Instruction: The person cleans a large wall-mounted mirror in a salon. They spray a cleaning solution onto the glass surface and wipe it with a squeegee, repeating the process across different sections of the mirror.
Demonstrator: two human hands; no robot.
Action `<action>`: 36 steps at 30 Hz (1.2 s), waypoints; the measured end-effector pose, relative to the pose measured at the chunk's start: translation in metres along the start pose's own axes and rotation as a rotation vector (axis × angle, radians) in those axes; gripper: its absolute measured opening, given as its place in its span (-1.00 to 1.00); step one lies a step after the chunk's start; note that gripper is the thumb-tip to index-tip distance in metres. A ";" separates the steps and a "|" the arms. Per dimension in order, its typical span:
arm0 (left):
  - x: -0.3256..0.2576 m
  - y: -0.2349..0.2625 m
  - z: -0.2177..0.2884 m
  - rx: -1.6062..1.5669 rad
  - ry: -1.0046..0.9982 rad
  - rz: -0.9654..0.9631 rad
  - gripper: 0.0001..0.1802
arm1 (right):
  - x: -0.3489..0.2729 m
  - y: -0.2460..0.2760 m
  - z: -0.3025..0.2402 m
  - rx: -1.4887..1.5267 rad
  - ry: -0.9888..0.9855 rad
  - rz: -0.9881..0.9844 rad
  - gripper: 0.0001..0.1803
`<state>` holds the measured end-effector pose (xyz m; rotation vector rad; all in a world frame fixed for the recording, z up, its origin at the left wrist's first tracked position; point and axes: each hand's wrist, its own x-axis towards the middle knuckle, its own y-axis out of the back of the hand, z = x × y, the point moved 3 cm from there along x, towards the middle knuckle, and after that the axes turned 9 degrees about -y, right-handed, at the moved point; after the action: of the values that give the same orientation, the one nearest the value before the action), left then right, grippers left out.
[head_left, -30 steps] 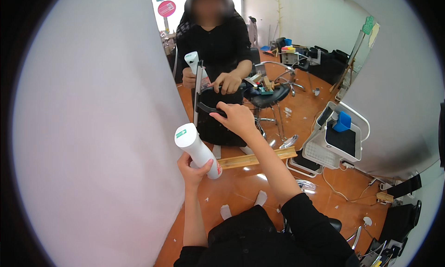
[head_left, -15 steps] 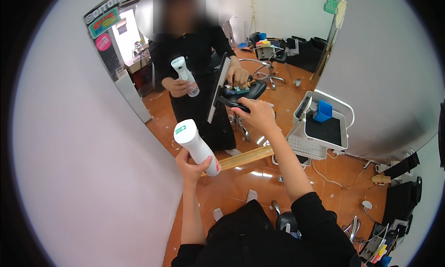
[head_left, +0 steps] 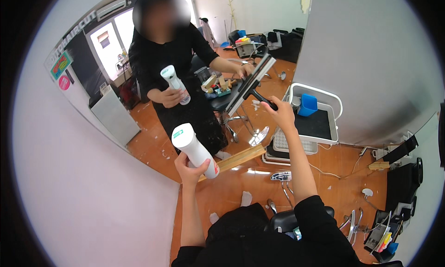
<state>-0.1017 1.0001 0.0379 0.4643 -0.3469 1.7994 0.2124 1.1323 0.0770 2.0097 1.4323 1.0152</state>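
Note:
My left hand (head_left: pixel 189 171) is closed around a white spray bottle (head_left: pixel 199 152), which stands slightly tilted in front of the mirror's (head_left: pixel 260 16) lower part. The fingers wrap its body; the thumb lies across the front. My right hand (head_left: pixel 281 115) grips the black handle of a squeegee (head_left: pixel 264 100). Its long blade slants from upper right to lower left, at or very close to the mirror, with its reflection right beside it. Whether the blade touches the glass I cannot tell. The mirror also reflects me, the bottle and the room behind.
A wooden ledge (head_left: pixel 241 159) runs under the mirror. Right of it stands a white trolley (head_left: pixel 337 110) holding a blue cup (head_left: pixel 308 104). A black chair (head_left: pixel 301 217) is close by my right side. A white cable (head_left: pixel 324 173) and small scraps lie on the orange floor (head_left: pixel 320 193).
My right hand has moved the squeegee rightward, and its blade now slants more. The view has shifted, so the mirror and trolley appear farther left. My left hand still holds the spray bottle.

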 end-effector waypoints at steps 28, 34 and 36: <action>-0.005 -0.058 -0.026 0.012 -0.002 -0.146 -0.48 | -0.008 -0.069 0.143 1.849 -0.744 -0.112 -0.54; -0.010 -0.052 -0.030 -0.009 0.023 -0.163 -0.48 | 0.016 -0.079 0.120 2.013 -0.739 -0.063 -0.53; -0.011 -0.046 -0.032 -0.012 0.018 -0.148 -0.47 | 0.010 -0.083 0.098 1.970 -0.757 -0.044 -0.54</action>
<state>-0.0593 1.0181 0.0040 0.4530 -0.3029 1.6562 0.2422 1.1748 -0.0413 2.6051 1.9733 -1.8806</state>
